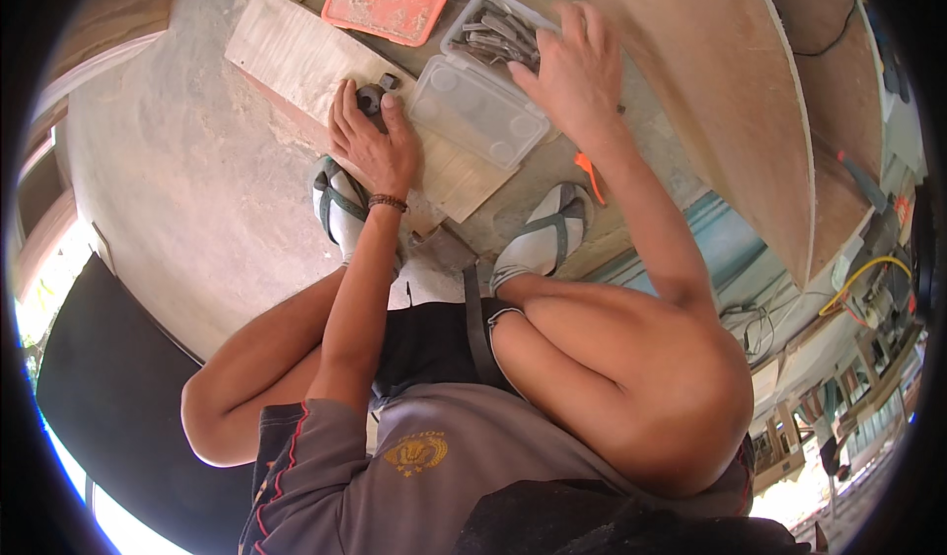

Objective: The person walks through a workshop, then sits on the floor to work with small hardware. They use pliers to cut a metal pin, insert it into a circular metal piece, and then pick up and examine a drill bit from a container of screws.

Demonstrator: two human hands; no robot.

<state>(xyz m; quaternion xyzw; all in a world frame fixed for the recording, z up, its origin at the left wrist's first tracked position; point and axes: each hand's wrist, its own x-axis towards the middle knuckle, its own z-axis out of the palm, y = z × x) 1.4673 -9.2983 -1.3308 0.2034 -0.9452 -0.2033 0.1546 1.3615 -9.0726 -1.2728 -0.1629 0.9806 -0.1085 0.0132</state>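
My left hand (372, 139), with a braided band at the wrist, rests on a pale wooden plank (286, 47) and pinches a small dark metal fitting (372, 98). A second small dark piece (390, 81) lies just beyond it. My right hand (572, 72) reaches over my right knee, its fingers spread on the edge of a clear plastic box (493, 30) filled with several grey metal parts. I see nothing gripped in it. A clear lid (478, 113) lies on the plank between the two hands.
An orange lid (385, 4) lies past the plank on the concrete floor (187, 180). My sandalled feet (543, 239) stand below the plank. An orange-handled tool (589, 173) lies by the right foot. Large plywood sheets (730, 91) lean at right, with cluttered shelves and cables beyond.
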